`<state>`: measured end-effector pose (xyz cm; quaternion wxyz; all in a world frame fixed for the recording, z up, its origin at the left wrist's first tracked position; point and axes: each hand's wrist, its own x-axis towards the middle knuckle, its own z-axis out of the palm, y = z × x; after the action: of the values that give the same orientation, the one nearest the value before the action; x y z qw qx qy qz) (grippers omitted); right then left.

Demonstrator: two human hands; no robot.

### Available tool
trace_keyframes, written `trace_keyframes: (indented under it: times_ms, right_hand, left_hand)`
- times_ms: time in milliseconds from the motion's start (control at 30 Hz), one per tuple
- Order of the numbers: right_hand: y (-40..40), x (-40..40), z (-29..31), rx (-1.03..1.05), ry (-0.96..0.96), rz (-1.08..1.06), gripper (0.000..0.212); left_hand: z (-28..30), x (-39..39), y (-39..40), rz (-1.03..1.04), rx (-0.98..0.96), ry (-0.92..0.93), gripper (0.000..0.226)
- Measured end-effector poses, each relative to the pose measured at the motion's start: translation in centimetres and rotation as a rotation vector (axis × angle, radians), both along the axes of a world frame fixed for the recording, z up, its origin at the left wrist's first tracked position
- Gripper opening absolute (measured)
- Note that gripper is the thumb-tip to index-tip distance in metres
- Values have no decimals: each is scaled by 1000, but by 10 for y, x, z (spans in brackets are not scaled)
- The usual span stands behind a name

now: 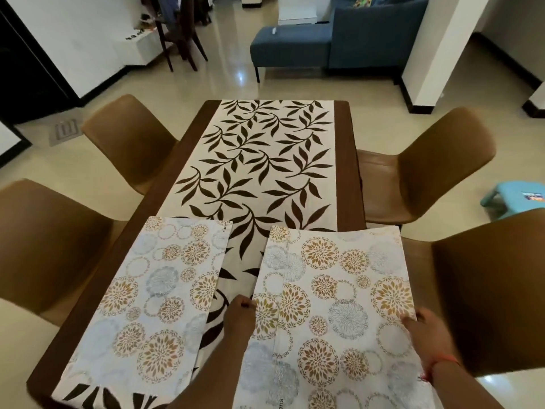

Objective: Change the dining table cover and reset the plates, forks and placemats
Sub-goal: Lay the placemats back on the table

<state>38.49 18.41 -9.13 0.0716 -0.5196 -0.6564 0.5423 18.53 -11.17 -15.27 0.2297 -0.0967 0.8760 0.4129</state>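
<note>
A white cover with dark leaf print (265,154) runs down the middle of the dark wooden dining table (345,160). Two placemats with gold and blue flower circles lie at the near end. The left placemat (147,293) rests flat by itself. The right placemat (327,305) overhangs the table's right side. My left hand (239,317) pinches its left edge. My right hand (424,329) grips its right edge. No plates or forks are in view.
Brown chairs stand around the table: two at the left (126,137) (44,246) and two at the right (424,166) (486,284). A blue sofa (339,45) stands beyond, a small teal stool (513,199) at the right, a dark chair (180,33) at the back left.
</note>
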Motion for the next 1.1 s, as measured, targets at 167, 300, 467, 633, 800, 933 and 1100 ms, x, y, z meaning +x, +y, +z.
trace_keyframes:
  times_ms: [167,300,467,633,800,933,1100]
  right_hand:
    - [8,-2,-2,-30,28,-6,20]
    - [13,-5,-6,-46,29,-14,23]
    - [18,-4,-16,-60,25,-27,15]
    - [23,-6,-25,-78,38,-38,13]
    - [17,-11,-19,-104,79,-47,15]
    - [14,-13,-17,-124,115,-51,15]
    - [1,-17,-16,-163,158,-48,18]
  left_hand:
    - [-2,-8,-4,37,-58,74,18]
    - [-4,-13,-7,90,-81,89,16]
    - [-5,-14,-8,96,-100,98,16]
    - [-6,-15,-7,106,-95,96,17]
    - [-2,-19,-11,111,-134,87,14]
    - [5,-18,-17,118,-127,189,10]
    - [15,-14,-30,-70,-161,419,13]
